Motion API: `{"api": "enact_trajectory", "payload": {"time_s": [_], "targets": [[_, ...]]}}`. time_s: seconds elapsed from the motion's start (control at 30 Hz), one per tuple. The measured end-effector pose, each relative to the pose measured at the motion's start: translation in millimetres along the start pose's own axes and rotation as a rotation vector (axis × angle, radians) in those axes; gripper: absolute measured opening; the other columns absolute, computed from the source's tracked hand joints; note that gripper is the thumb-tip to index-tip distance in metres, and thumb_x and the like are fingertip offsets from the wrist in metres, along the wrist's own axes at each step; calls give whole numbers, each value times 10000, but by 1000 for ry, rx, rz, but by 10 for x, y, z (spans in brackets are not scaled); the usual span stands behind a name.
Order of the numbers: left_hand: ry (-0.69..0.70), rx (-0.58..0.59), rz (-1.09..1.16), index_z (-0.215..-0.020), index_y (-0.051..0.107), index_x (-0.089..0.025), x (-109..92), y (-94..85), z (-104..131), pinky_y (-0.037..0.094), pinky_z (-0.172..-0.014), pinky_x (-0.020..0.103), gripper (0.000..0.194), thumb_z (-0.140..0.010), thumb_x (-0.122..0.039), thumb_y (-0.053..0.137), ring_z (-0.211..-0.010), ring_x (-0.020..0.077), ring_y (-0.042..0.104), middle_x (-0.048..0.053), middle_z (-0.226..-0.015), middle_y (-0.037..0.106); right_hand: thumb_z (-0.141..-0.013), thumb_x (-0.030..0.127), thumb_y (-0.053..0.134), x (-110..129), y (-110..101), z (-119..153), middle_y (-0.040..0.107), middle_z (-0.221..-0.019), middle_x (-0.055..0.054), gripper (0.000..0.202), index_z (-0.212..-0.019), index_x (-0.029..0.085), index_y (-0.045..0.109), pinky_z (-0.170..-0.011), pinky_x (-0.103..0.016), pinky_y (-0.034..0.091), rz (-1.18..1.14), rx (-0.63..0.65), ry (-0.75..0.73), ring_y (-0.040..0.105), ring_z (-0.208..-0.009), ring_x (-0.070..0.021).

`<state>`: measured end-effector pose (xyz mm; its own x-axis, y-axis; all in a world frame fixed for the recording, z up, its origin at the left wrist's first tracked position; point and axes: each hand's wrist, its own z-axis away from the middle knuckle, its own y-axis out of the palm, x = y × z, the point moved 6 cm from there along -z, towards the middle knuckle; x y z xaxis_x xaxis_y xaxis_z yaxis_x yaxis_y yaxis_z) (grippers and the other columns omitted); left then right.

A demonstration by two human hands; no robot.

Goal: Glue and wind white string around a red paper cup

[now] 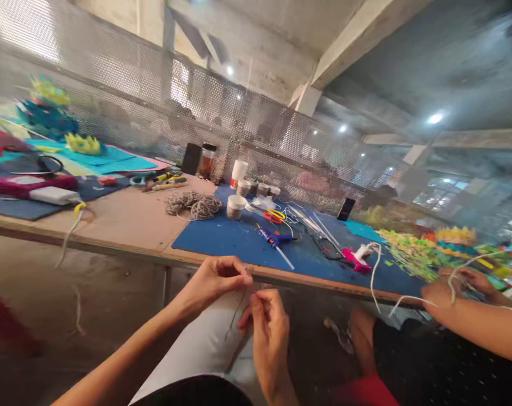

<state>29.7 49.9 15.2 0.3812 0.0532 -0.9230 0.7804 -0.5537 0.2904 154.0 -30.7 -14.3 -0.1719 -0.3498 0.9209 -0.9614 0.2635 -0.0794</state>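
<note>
Over my lap, in front of the table edge, my left hand (226, 274) is closed in a pinch on a thin strand (237, 313) that hangs down from its fingertips. Close beside it on the right, my right hand (269, 321) is closed too, its thumb against its fingers; what it pinches is too small to make out. On the table beyond lie bundles of grey-brown cord (192, 204). A blue glue gun (275, 237) rests on the blue mat (222, 237), near orange-handled scissors (274, 216) and a white cup (236, 207).
A pink power strip (357, 258) with a white cable sits at the mat's right. Another person's arm (471, 321) reaches in at the right. Left are a magenta device (31, 185), tools (167, 183) and a yellow crown-like piece (83, 144). A jar (207, 160) stands behind.
</note>
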Motion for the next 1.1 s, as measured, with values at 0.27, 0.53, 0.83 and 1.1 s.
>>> {"api": "enact_trajectory", "payload": {"time_s": [0.27, 0.53, 0.83, 1.1], "targets": [[4, 38, 41, -731, 733, -124, -10, 32, -28, 480, -636, 210, 177, -725, -248, 858, -630, 99, 601, 4, -696, 696, -987, 470, 521, -113, 160, -23, 442, -395, 110, 276, -885, 213, 526, -334, -163, 237, -531, 313, 314, 267, -292, -55], [62, 40, 27, -737, 680, -125, 24, 52, -40, 485, -578, 220, 201, -756, -250, 836, -586, 123, 638, 6, -663, 700, -982, 368, 558, 55, -57, -27, 674, -717, -28, 179, -942, 222, 654, -596, -265, 490, 252, -75, -197, 631, -596, -150], [6, 45, 88, -727, 721, -121, 6, 59, -42, 479, -606, 198, 179, -711, -223, 867, -603, 95, 615, -1, -667, 693, -955, 421, 608, -116, 156, -45, 522, -439, 83, 218, -910, 211, 569, -371, -166, 287, -597, 350, 330, 332, -317, -54], [32, -4, 24, -712, 706, -125, -12, 7, -109, 443, -594, 183, 206, -713, -256, 864, -601, 83, 582, -9, -657, 680, -957, 465, 595, -6, 53, -148, 635, -581, 8, 275, -924, 192, 616, -481, -203, 437, -194, 144, 117, 541, -477, -103]]}}
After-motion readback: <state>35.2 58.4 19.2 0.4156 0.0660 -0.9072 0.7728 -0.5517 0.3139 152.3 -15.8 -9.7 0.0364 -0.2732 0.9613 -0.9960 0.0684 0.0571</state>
